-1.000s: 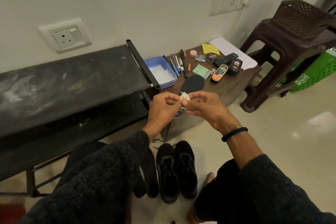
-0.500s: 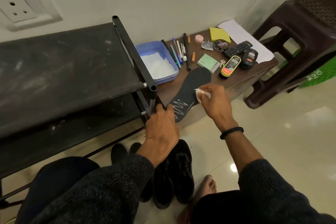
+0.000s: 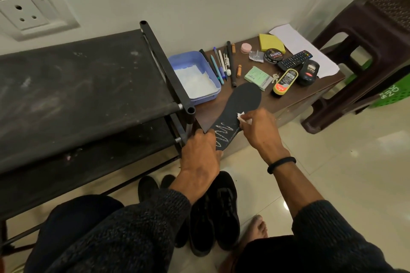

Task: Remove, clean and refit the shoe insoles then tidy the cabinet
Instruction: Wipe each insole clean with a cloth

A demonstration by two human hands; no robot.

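A person's left hand (image 3: 200,157) is gripping a removed insole (image 3: 238,111) on the table (image 3: 288,97) while the right hand (image 3: 258,128) is pinching a tissue (image 3: 243,117) against it, mid-cleaning, refitting into the shoes (image 3: 215,213) below undone.

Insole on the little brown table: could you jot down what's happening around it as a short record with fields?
surface: low brown table, its top crowded with small things
insole: black insole, flat, heel end overhanging the table's near edge
left hand: left hand holds the insole's heel end
right hand: right hand, fingers pinching a white tissue against the insole
tissue supply: blue tray left of the insole, white tissue inside
shoes: black shoes on the floor below
beside: black shoe rack left of the table
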